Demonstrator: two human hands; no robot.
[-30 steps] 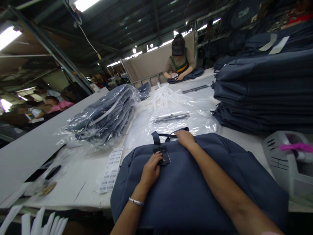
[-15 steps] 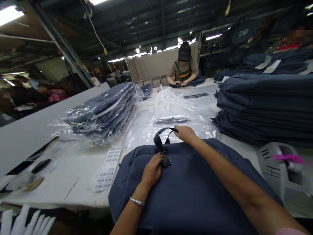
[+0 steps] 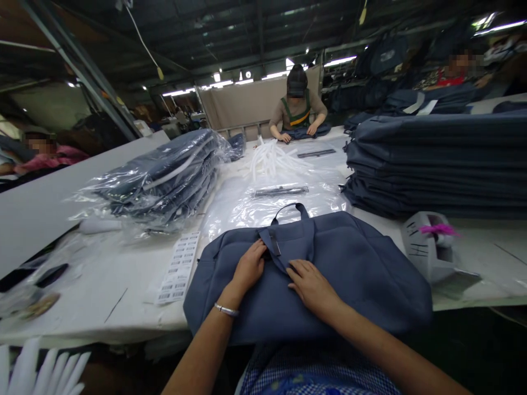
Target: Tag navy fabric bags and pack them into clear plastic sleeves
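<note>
A dark blue fabric bag point(image 3: 349, 274) lies before me across the table's front edge. One handle point(image 3: 302, 210) arches up from its top, and a second handle strap point(image 3: 279, 259) hangs in a loop down the front. My left hand point(image 3: 249, 266) wears a silver bangle; its curled fingertips are at a black hang tag, partly hidden under the strap's left side. Over the front panel, my right hand point(image 3: 313, 288) has its fingertips closed on the low end of the strap loop. A dark patch point(image 3: 275, 244) with a light edge shows on the strap.
Plastic-wrapped bags point(image 3: 160, 175) are stacked left, bare bags point(image 3: 436, 164) right. A barcode sticker sheet point(image 3: 179, 269), clear plastic bags point(image 3: 242, 203), white strips point(image 3: 267, 159) and a tape dispenser point(image 3: 428, 247) lie about. A co-worker point(image 3: 298, 109) handles dark fabric across the table.
My right hand has come down from the top handle to the bag's front, bringing a strap loop over the tag. The view has shifted and the bag lies nearer the front edge.
</note>
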